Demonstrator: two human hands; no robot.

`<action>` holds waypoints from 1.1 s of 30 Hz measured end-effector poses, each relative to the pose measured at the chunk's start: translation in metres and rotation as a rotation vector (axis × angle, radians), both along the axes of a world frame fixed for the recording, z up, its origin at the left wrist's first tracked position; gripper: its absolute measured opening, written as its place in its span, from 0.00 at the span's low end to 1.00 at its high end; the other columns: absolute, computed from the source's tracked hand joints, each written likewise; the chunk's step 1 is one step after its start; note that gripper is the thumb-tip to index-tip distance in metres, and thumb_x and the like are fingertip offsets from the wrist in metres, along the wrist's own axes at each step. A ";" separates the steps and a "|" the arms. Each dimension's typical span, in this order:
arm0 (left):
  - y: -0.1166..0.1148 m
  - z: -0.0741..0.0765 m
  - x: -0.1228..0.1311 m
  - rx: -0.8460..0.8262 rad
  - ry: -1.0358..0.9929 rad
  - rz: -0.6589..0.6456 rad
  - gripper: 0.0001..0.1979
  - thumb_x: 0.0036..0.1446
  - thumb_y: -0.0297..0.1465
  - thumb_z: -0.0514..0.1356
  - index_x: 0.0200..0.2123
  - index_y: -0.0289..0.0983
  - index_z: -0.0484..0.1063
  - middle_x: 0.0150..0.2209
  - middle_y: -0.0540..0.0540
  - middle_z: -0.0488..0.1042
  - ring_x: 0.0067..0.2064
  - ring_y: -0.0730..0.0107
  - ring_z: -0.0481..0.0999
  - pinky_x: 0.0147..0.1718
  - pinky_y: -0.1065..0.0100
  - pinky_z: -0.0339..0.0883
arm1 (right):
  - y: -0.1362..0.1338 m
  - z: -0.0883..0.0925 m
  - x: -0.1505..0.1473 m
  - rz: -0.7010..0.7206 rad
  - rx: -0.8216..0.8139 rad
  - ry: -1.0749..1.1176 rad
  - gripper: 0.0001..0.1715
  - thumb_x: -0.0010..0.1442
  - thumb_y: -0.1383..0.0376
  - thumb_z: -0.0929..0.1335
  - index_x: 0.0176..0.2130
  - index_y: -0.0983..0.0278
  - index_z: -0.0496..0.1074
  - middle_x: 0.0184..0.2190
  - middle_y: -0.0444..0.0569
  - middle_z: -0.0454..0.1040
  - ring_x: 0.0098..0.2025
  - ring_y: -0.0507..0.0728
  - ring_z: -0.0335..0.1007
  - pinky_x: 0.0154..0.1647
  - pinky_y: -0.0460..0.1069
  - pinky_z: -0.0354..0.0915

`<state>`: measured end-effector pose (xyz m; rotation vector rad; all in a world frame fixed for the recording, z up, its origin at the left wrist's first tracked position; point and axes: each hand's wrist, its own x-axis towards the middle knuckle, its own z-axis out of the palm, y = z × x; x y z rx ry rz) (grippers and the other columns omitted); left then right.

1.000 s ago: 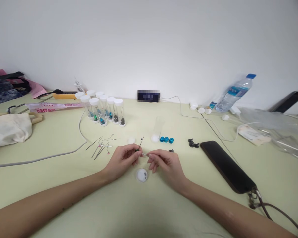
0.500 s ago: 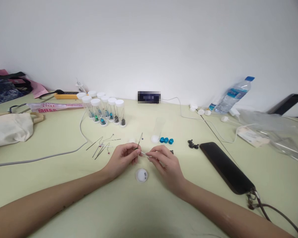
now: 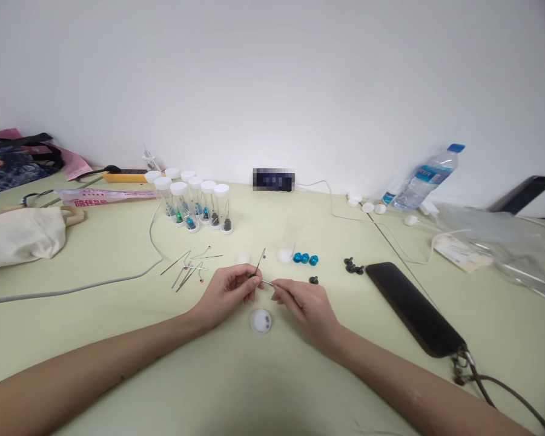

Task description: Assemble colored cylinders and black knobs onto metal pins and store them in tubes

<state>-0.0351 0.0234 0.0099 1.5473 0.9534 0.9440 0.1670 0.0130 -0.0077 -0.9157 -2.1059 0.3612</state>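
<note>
My left hand pinches a thin pin that sticks up and away, with a small dark bead at my fingertips. My right hand is closed in a pinch on a short silvery pin whose tip meets the left fingertips. Just below both hands lies a small white lid with dark beads in it. Several loose pins lie to the left. Three blue beads and a clear tube lying on its side rest beyond my right hand.
Several white-capped tubes stand at the back left. Black beads, a dark phone case with a strap, a water bottle, white cables, a cloth bag and plastic bags lie on the pale green table.
Both hands stayed close together at the table's centre; the right hand shifted slightly left and its fingers tightened on the silvery pin. The camera tilted a little, so things sit lower in view.
</note>
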 end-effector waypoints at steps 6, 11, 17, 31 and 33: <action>0.000 -0.001 0.000 0.034 0.028 0.010 0.11 0.60 0.36 0.56 0.32 0.35 0.71 0.22 0.52 0.67 0.25 0.75 0.65 0.27 0.72 0.60 | -0.002 0.001 -0.001 0.003 0.022 -0.086 0.13 0.67 0.68 0.59 0.45 0.63 0.70 0.24 0.44 0.73 0.25 0.50 0.69 0.29 0.44 0.64; 0.000 0.000 0.000 0.006 -0.008 0.014 0.11 0.60 0.37 0.56 0.32 0.35 0.71 0.24 0.51 0.69 0.25 0.75 0.65 0.28 0.72 0.61 | -0.003 0.004 -0.001 -0.027 -0.008 -0.111 0.13 0.68 0.66 0.58 0.48 0.63 0.68 0.24 0.43 0.73 0.25 0.50 0.69 0.30 0.44 0.63; 0.000 -0.002 0.000 -0.015 -0.050 0.019 0.11 0.60 0.37 0.57 0.32 0.35 0.71 0.25 0.51 0.70 0.25 0.75 0.65 0.28 0.72 0.61 | -0.004 0.006 -0.002 -0.059 -0.031 -0.118 0.12 0.67 0.65 0.59 0.49 0.63 0.64 0.25 0.43 0.73 0.25 0.51 0.67 0.29 0.45 0.62; 0.001 0.000 0.001 -0.040 -0.081 0.035 0.11 0.59 0.36 0.57 0.31 0.35 0.71 0.24 0.51 0.69 0.25 0.74 0.65 0.28 0.71 0.61 | -0.003 0.006 -0.002 -0.015 0.012 -0.015 0.10 0.66 0.68 0.60 0.46 0.61 0.65 0.32 0.47 0.72 0.31 0.52 0.68 0.33 0.47 0.65; 0.002 0.000 0.001 -0.063 -0.103 0.049 0.11 0.59 0.36 0.57 0.31 0.35 0.71 0.25 0.50 0.70 0.25 0.74 0.66 0.28 0.71 0.61 | -0.002 0.004 -0.002 -0.017 0.021 -0.017 0.11 0.66 0.68 0.61 0.48 0.61 0.66 0.33 0.48 0.72 0.32 0.53 0.69 0.34 0.47 0.66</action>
